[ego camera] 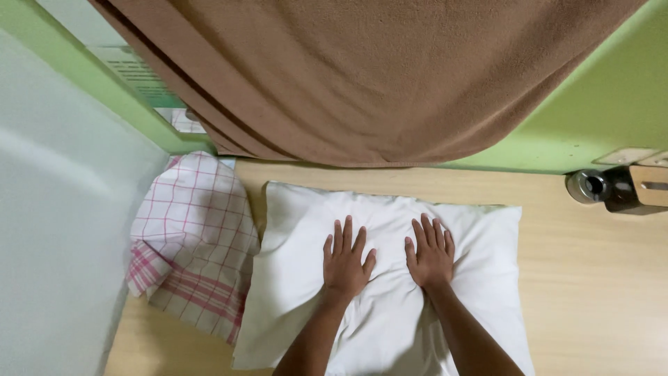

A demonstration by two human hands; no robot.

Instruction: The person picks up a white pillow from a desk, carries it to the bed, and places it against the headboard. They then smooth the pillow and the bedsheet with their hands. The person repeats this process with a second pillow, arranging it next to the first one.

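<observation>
Pressing down from the head view, we have both hands flat on a white pillow [390, 278] that lies on a pale wooden surface [591, 278]. Our left hand [346, 259] and our right hand [431, 253] sit side by side near the pillow's middle, close but apart, palms down. The fingers [339, 237] of both hands are spread and stretched out, released, grasping nothing; they only rest on the cloth, which dents and creases around them.

Beyond the fingertips, the far edge of the pillow meets bare wood, and past that hangs a brown blanket [362, 76] that drapes down over a green wall [605, 111]. To the left of the left hand's fingers, just beside the pillow's left edge and partly under its corner, lies a folded cloth with pink and white checks [191, 237]. Further left stands a pale wall panel [62, 230]. Well off to the right of the right hand's fingers, at the foot of the green wall, sits a small metal fitting [588, 186] next to a wooden block [647, 186].
</observation>
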